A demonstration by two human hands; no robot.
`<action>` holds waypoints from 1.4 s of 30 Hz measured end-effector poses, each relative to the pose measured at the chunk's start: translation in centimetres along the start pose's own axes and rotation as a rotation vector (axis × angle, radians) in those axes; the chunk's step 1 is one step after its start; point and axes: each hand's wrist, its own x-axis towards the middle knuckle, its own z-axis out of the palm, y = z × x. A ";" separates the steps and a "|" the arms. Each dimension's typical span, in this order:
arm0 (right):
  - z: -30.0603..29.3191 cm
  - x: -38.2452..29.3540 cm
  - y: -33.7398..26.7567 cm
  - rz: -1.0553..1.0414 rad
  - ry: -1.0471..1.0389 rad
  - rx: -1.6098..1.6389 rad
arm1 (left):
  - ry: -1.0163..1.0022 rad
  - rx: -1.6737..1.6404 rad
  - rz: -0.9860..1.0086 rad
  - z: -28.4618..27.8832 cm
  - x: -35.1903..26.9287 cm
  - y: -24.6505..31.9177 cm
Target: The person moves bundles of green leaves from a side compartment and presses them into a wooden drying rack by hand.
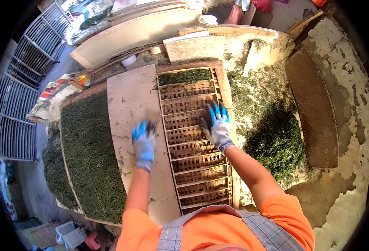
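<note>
In the head view, my left hand (144,142), in a grey glove with blue fingertips, is over a pale flat board (134,91) strewn with green bits. It is blurred, and a small brownish flat piece shows at its fingertips; its grip cannot be made out. My right hand (215,124), gloved alike, lies with spread fingers on the right side of a slatted wooden frame (200,127) with a woven lattice under the slats. Finely cut dark green plant matter (186,76) fills the frame's far end. More of it covers a wide bed (92,153) left of the board.
To the right lie a loose green heap (275,141) and a brown board (313,109). Metal racks (30,62) stand at the far left. Long wooden panels (140,31) and a white bowl (208,19) are beyond the frame. A red container (92,241) sits at lower left.
</note>
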 end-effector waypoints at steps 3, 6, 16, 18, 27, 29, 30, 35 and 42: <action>-0.6 0.5 -0.7 0.040 -0.219 -0.063 | -0.051 0.031 0.559 3.8 10.4 3.7; -0.2 0.3 -0.8 0.018 -0.163 -0.079 | -0.182 0.203 0.820 10.8 17.3 7.6; -0.7 0.2 -1.0 0.022 -0.170 -0.014 | -0.166 0.238 0.790 15.5 19.3 9.8; -1.6 0.5 -0.9 0.061 -0.154 0.090 | 0.020 0.175 0.760 12.8 15.8 14.1; -3.6 -3.0 5.2 0.178 0.095 0.609 | -0.164 0.076 0.208 13.6 -16.8 14.4; -10.1 -9.1 10.8 0.262 0.191 0.657 | -0.351 0.622 0.444 13.1 -16.0 15.7; -10.8 -11.6 14.8 0.206 0.253 0.397 | -0.352 0.621 0.418 13.2 -15.9 15.5; -16.6 -15.9 34.7 0.831 -0.171 -0.373 | -0.304 0.579 0.389 13.8 -16.2 17.0; -13.2 -9.2 43.2 1.050 -0.471 0.191 | -0.332 0.653 0.365 14.1 -16.9 16.5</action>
